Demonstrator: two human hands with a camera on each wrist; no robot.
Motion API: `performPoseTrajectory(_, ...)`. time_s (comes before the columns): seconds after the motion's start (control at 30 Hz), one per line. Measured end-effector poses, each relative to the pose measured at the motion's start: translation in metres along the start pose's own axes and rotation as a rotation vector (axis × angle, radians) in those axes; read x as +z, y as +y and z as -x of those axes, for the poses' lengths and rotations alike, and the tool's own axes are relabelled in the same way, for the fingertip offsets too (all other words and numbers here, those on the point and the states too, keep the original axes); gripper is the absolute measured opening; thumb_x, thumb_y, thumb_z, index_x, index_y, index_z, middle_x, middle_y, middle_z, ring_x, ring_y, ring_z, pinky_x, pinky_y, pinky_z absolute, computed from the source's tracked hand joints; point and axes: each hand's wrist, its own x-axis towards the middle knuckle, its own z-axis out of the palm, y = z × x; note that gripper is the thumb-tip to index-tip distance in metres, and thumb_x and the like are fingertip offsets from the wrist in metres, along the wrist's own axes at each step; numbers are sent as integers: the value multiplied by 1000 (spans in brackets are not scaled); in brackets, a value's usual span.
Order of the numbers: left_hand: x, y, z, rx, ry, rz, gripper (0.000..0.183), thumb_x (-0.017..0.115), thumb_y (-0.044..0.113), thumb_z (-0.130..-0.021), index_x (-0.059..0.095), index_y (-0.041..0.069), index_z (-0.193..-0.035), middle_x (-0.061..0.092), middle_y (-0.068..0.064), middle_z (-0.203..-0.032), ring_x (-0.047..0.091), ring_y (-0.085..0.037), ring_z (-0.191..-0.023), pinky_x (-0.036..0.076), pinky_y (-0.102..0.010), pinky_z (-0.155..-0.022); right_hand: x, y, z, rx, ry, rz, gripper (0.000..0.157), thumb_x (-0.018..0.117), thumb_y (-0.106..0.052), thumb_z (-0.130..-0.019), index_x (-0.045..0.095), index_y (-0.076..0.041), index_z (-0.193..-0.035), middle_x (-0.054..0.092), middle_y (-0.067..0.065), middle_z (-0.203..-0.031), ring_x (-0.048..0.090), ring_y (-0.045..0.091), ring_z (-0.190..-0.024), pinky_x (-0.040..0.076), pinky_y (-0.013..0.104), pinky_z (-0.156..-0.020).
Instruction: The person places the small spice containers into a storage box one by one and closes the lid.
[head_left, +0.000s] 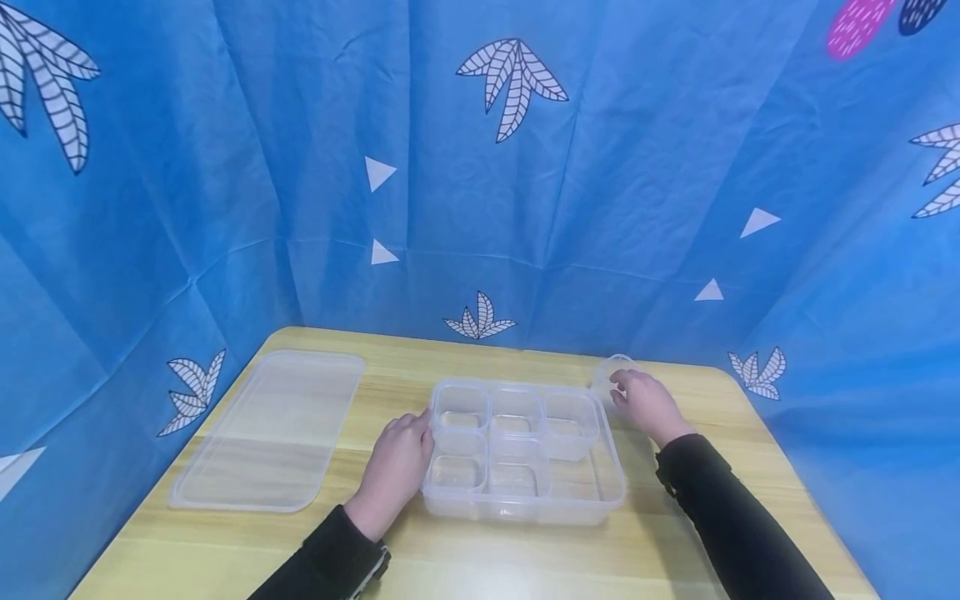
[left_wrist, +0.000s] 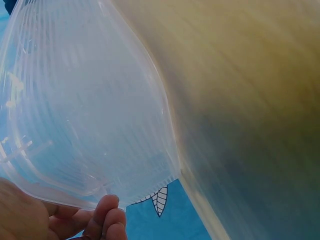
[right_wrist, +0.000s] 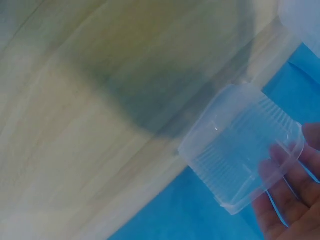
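Blue patterned cloth (head_left: 480, 200) hangs behind a pale wooden table (head_left: 390, 358). At left on it lies a clear flat lid (head_left: 270, 433). Next, the left hand (head_left: 397, 462) grips the left rim of a large clear box (head_left: 525, 510), which holds five small tubs (head_left: 516, 414). By its far right corner, the right hand (head_left: 648, 404) pinches another clear tub (right_wrist: 235, 150) between thumb and fingers.

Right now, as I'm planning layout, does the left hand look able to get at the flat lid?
Probably yes: only bare table lies between the left hand and the lid, though that hand touches the box.
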Motion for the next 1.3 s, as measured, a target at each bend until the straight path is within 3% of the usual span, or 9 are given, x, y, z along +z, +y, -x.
performPoseTrajectory(0.57, -1, 1, 0, -15, -6, 14, 31, 59, 3, -95, 64, -13, -121, 66, -12, -84, 58, -21, -74, 52, -35, -67, 4, 2, 4, -12, 13, 27, 22, 64, 5, -88, 68, 6, -109, 71, 21, -101, 68, 37, -89, 55, 50, -77)
performPoseTrajectory(1.3, -1, 1, 0, 15, 15, -6, 30, 60, 2, -94, 65, -14, -119, 66, -13, -83, 58, -23, -72, 53, -36, -67, -30, -6, 13, -50, 109, -9, 20, 60, 5, -88, 68, 9, -106, 70, 23, -99, 68, 38, -88, 55, 52, -78)
